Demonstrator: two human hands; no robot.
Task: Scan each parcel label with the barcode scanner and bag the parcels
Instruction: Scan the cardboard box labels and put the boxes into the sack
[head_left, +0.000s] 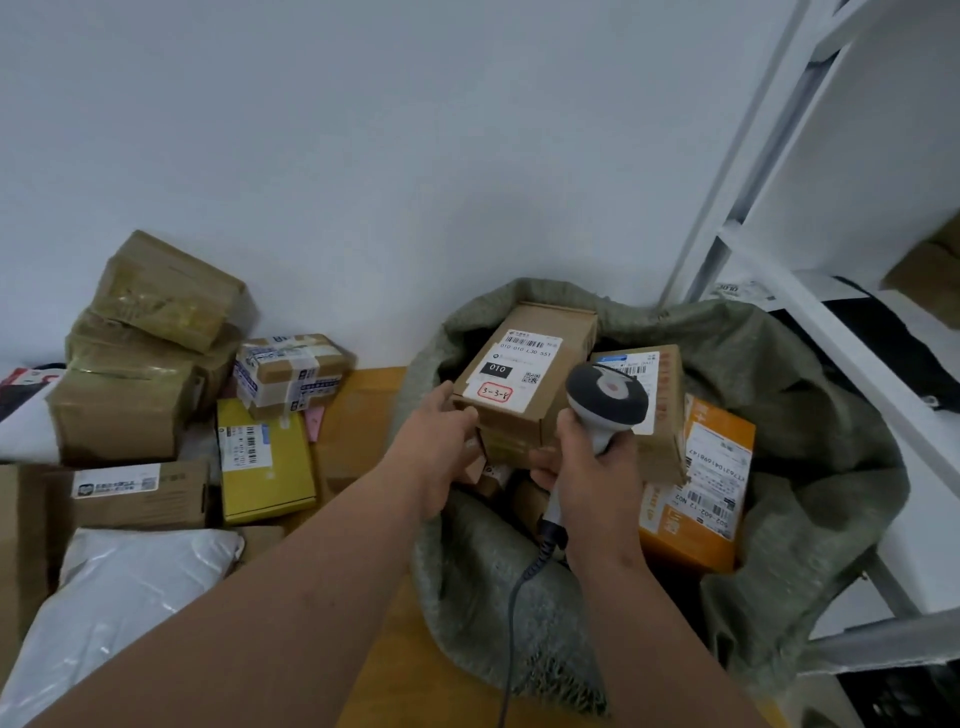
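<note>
My right hand (597, 467) grips the scanner (605, 402) by its handle, fingers curled round it, cord hanging down twd me. Just left of it, my left hand (434, 447) holds the near corner of a brown box (524, 384), fingers wrapped on its side. The box's label (511, 371) faces up, right in front of the scanner head. Box sits in the green bag (519, 597) w/ an orange box (696, 478) to the right. Far left, more boxes (150, 343) are piled by the wall.

Dim, flat light; soft blur, edges bowed.
</note>
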